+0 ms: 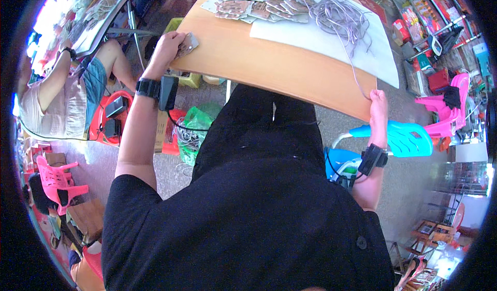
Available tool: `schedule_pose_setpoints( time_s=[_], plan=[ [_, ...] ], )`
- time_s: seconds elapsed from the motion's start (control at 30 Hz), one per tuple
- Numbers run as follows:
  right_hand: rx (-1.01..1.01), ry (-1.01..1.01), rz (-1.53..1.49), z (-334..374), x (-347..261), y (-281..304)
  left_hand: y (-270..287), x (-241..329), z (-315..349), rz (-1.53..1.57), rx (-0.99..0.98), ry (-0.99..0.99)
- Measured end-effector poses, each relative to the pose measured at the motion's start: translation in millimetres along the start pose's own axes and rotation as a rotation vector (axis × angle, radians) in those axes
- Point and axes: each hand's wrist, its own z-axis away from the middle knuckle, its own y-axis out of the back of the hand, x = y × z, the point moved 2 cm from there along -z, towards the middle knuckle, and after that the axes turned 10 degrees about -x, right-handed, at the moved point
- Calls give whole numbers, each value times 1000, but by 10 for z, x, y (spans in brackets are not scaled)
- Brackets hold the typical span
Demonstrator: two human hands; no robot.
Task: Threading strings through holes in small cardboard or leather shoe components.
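Observation:
My left hand (170, 49) is closed on a few small flat brown-and-white tag-like pieces (189, 43) at the left edge of the wooden table (269, 68). At the table's right front corner my right hand (379, 105) pinches a thin grey-purple cord (356, 76). That cord runs back to a loose tangle of cords (339, 19) on a white sheet (310, 32). A heap of similar flat tag-like pieces (253, 6) covers the far side of the table, partly lying on the sheet.
At the left a person in blue shorts (94, 86) sits by another table heaped with pieces. A red stool (106, 102) and a green plastic bag (195, 123) stand to my left. Blue (409, 140) and pink (453, 110) chairs are at the right, before stocked shelves.

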Motion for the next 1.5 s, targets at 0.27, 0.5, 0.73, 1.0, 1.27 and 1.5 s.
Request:
schedule_pose_setpoints(
  time_s=[0.27, 0.5, 0.73, 1.0, 1.27, 1.5],
  plan=[
    [45, 6, 115, 227, -169, -52, 36, -202, 210, -52, 92, -7],
    [99, -26, 276, 311, -238, -112, 22, -193, 408, 8, 118, 16],
    [517, 436, 713, 499, -778, -233, 49, -77, 504, -545, 630, -272],
    [-209, 371, -328, 228, -1843, -829, -739, 1776, 253, 396, -286, -260],
    [-452, 285, -465, -235, -1985, -1203, -1437, 2018, -275, 536, -476, -297],
    [-554, 295, -512, -383, -1750, -1328, -1614, 1988, -326, 574, -557, -241]
  ],
)
